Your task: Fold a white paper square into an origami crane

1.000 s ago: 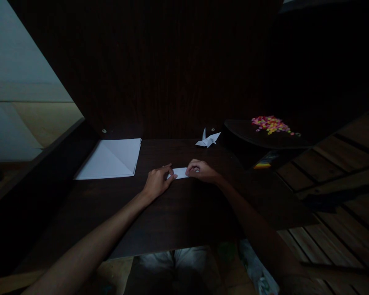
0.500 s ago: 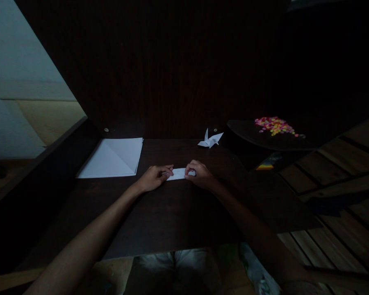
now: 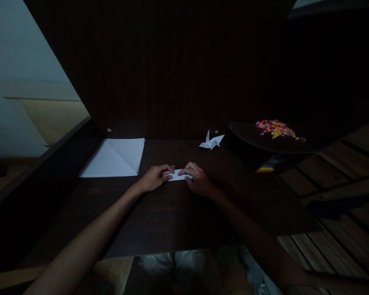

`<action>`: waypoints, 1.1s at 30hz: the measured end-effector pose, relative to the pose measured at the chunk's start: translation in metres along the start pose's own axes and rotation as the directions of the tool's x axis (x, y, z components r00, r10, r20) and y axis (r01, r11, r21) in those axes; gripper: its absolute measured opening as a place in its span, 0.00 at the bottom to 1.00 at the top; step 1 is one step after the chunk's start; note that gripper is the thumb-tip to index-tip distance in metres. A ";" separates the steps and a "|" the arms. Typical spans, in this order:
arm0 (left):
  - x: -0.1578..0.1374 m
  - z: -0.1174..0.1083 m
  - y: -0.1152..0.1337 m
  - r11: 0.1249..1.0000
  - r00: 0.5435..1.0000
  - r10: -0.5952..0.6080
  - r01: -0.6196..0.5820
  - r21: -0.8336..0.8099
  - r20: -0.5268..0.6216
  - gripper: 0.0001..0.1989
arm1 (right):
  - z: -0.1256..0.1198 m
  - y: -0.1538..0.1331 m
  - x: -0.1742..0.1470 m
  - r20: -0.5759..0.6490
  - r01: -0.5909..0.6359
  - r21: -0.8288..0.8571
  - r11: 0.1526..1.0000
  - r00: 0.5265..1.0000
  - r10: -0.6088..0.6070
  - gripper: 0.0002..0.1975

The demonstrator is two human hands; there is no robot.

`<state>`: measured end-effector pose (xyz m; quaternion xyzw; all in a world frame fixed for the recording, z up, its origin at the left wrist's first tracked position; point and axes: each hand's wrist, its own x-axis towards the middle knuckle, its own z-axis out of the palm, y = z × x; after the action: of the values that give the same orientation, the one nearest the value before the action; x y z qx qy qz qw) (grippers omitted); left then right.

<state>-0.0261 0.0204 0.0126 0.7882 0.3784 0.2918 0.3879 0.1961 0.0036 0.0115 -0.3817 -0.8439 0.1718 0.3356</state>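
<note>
A small white folded paper strip [image 3: 176, 175] lies flat on the dark tabletop in front of me. My left hand [image 3: 155, 178] grips its left end, thumb at the near edge and fingers on top. On the other end, my right hand [image 3: 197, 178] presses with its index finger stretched over the paper and its thumb at the near side. Fingers cover both ends of the strip; only the middle shows. Beyond my right hand stands a white origami crane [image 3: 212, 141] with pointed wings.
A stack of white paper sheets [image 3: 117, 157], the top one creased diagonally, lies at the back left. Small pink and yellow pieces [image 3: 276, 128] sit heaped on a rounded dark shelf [image 3: 249, 137] at right. A dark panel [image 3: 172, 73] closes the back.
My right hand has shifted from pinching the strip's right end to reaching its index finger further left across it. My left hand stays on the left end. The view moved slightly.
</note>
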 end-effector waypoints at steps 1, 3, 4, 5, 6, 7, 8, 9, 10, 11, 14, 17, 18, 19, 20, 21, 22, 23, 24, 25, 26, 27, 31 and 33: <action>0.000 0.000 0.000 1.000 1.000 0.001 -0.001 0.005 0.001 0.09 | 0.001 0.000 0.000 -0.005 0.015 0.010 1.000 1.000 -0.015 0.18; -0.001 -0.001 0.001 1.000 1.000 0.001 -0.001 0.017 0.006 0.08 | 0.004 -0.001 0.000 0.005 0.023 0.017 1.000 1.000 -0.023 0.17; -0.001 -0.001 0.001 1.000 1.000 -0.001 0.001 0.024 0.009 0.08 | 0.004 -0.001 0.000 0.016 0.015 0.017 1.000 1.000 -0.016 0.16; -0.001 -0.001 0.002 1.000 1.000 -0.003 0.003 0.030 0.012 0.08 | 0.005 -0.001 0.000 0.026 0.004 0.018 1.000 1.000 -0.004 0.15; -0.002 -0.002 0.003 0.999 1.000 -0.002 0.001 0.035 0.014 0.08 | 0.005 -0.001 0.000 0.034 -0.009 0.020 1.000 0.999 0.008 0.15; -0.002 -0.002 0.003 0.999 1.000 0.002 -0.002 0.042 0.016 0.09 | 0.006 -0.001 0.001 0.038 -0.020 0.023 1.000 0.999 0.019 0.15; -0.003 -0.003 0.004 0.999 1.000 0.008 -0.009 0.050 0.018 0.09 | 0.006 -0.001 0.001 0.039 -0.029 0.027 0.999 0.999 0.028 0.15; -0.003 -0.003 0.004 0.998 1.000 0.017 -0.019 0.057 0.020 0.09 | 0.006 0.000 0.002 0.040 -0.035 0.032 0.999 0.999 0.034 0.15; -0.003 -0.004 0.004 0.998 0.999 0.029 -0.030 0.062 0.025 0.10 | 0.006 0.001 0.002 0.041 -0.044 0.038 0.998 0.998 0.043 0.14; -0.004 -0.004 0.005 0.997 0.999 0.040 -0.042 0.066 0.033 0.10 | 0.007 0.002 0.002 0.041 -0.057 0.047 0.997 0.998 0.055 0.14; -0.004 -0.006 0.005 0.994 0.995 0.064 -0.070 0.084 0.075 0.12 | 0.007 0.005 0.003 0.035 -0.100 0.077 0.992 0.995 0.098 0.10; -0.004 -0.007 0.005 0.991 0.993 0.056 -0.067 0.116 0.102 0.12 | 0.006 0.006 0.004 0.034 -0.133 0.075 0.988 0.991 0.130 0.08; -0.004 -0.007 0.005 0.990 0.993 0.051 -0.064 0.122 0.105 0.12 | 0.006 0.006 0.005 0.035 -0.144 0.071 0.987 0.989 0.142 0.07; -0.003 -0.007 0.004 0.990 0.993 0.048 -0.061 0.126 0.108 0.13 | 0.006 0.006 0.005 0.037 -0.156 0.068 0.985 0.987 0.154 0.06; -0.003 -0.007 0.004 0.990 0.993 0.046 -0.060 0.128 0.110 0.13 | 0.005 0.006 0.006 0.038 -0.169 0.066 0.983 0.985 0.167 0.06; -0.003 -0.008 0.004 0.990 0.993 0.043 -0.058 0.128 0.112 0.14 | 0.005 0.005 0.006 0.039 -0.184 0.067 0.981 0.983 0.182 0.05; -0.002 -0.008 0.004 0.990 0.993 0.041 -0.055 0.128 0.111 0.14 | 0.005 0.005 0.007 0.039 -0.200 0.072 0.977 0.980 0.198 0.05; -0.002 -0.008 0.004 0.991 0.993 0.036 -0.050 0.127 0.110 0.14 | 0.005 0.005 0.007 0.039 -0.216 0.080 0.973 0.976 0.213 0.05; -0.002 -0.009 0.004 0.991 0.994 0.030 -0.043 0.126 0.108 0.15 | 0.005 0.005 0.008 0.040 -0.230 0.091 0.969 0.973 0.228 0.04; -0.001 -0.009 0.005 0.991 0.994 0.019 -0.033 0.127 0.108 0.15 | 0.005 0.005 0.008 0.042 -0.242 0.104 0.965 0.970 0.239 0.04; -0.001 -0.010 0.006 0.991 0.994 0.007 -0.022 0.129 0.112 0.15 | 0.006 0.005 0.009 0.045 -0.251 0.117 0.961 0.968 0.247 0.04; -0.001 -0.010 0.008 0.991 0.994 -0.003 -0.012 0.134 0.113 0.16 | 0.006 0.006 0.010 0.049 -0.255 0.127 0.959 0.967 0.250 0.04; 0.000 -0.011 0.010 0.990 0.993 -0.003 -0.013 0.138 0.117 0.17 | 0.007 0.007 0.011 0.057 -0.260 0.138 0.956 0.965 0.254 0.03; 0.000 -0.010 0.009 0.991 0.993 0.016 -0.032 0.133 0.119 0.15 | 0.007 0.007 0.011 0.057 -0.266 0.143 0.953 0.964 0.261 0.03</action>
<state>-0.0306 0.0203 0.0256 0.8328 0.3644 0.2232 0.3519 0.1894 0.0169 0.0071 -0.4613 -0.7763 0.2848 0.3216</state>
